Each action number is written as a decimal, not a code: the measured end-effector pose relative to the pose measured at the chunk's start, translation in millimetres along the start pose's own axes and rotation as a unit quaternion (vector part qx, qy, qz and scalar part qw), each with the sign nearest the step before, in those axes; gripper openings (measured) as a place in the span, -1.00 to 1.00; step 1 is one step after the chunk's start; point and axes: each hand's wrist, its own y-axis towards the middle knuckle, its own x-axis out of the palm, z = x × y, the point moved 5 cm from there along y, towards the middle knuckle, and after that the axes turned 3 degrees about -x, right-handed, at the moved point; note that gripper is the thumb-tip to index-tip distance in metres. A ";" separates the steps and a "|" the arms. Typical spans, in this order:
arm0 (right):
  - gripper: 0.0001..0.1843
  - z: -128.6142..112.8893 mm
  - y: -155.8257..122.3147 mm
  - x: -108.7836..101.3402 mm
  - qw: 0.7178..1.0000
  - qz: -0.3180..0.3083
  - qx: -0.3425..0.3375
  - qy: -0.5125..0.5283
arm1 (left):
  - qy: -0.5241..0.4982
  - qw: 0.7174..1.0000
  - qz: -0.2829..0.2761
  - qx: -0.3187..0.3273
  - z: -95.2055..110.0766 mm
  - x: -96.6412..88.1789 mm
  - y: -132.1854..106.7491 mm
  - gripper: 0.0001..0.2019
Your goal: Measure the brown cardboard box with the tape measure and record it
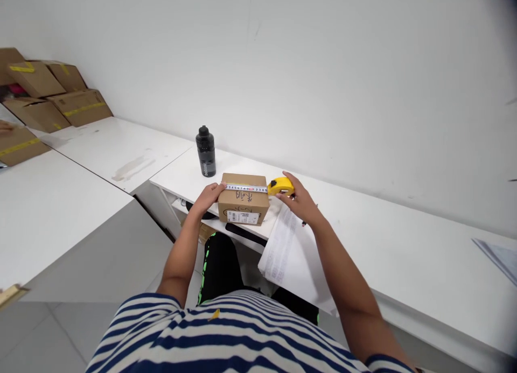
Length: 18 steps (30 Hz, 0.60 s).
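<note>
A small cardboard box (226, 201) with black handwriting on top and a white label on its front stands on the white desk. Across its top lies the drawn-out blade of a tape measure (281, 186), whose yellow case sits just past the box's right edge. My right hand (298, 198) is closed around that case. At the box's left edge, my left hand (209, 196) pinches the blade's end against the cardboard, and the fingertips cover the tip.
Behind the box, to the left, stands a dark bottle (205, 152). A stack of papers (283, 249) hangs over the desk's front edge, near a pen (304, 223). Several taped cartons (83, 105) are piled at the far left. A white wall (307, 82) rises behind.
</note>
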 end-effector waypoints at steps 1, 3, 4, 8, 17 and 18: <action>-0.19 0.5 0.7 1.4 1.000 0.002 0.001 -0.001 | 0.003 1.000 0.016 0.015 0.4 1.5 0.2 -0.54; -0.21 2.2 1.0 0.5 1.000 0.006 0.002 -0.014 | 0.011 0.999 0.028 0.044 4.1 1.9 1.3 -0.57; -0.22 2.3 0.7 -1.8 1.000 0.012 -0.002 -0.026 | 0.013 0.998 0.026 0.054 7.5 1.0 1.3 -0.58; -0.30 -10.6 -13.9 -21.2 0.990 0.078 -0.068 -0.091 | 0.030 0.990 0.072 0.114 36.2 -7.9 -23.0 -0.61; -0.53 -60.4 -165.4 -7.4 0.939 0.188 -0.215 -0.193 | 0.093 0.956 -0.126 0.247 45.6 98.4 -148.9 -0.53; -0.57 -60.1 -176.6 0.0 0.943 0.176 -0.204 -0.198 | 0.100 0.955 -0.153 0.234 38.9 114.5 -147.9 -0.53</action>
